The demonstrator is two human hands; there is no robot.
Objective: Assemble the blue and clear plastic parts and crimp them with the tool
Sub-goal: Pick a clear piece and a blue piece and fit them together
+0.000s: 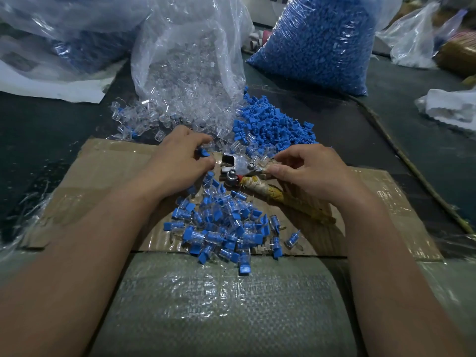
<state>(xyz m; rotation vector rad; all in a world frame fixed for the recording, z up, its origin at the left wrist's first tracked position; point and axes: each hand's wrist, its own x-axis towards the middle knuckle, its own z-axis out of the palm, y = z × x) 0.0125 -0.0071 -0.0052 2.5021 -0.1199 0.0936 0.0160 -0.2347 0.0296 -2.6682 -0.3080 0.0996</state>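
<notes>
A metal crimping tool (238,167) with tape-wrapped handles (280,197) lies on the cardboard sheet (108,166) between my hands. My left hand (177,158) holds a blue plastic part (203,152) in curled fingers just left of the tool's jaws. My right hand (306,168) pinches a small clear part (265,161) beside the tool's pivot. Loose blue parts (273,122) are heaped behind the tool. Clear parts (144,117) spill from an open bag (188,60). A pile of joined blue-and-clear pieces (224,228) lies close to me.
A full bag of blue parts (319,45) stands at the back right. More plastic bags (59,29) lie at the back left, and white foam (453,106) at the right. A woven sack (219,305) covers the surface nearest me.
</notes>
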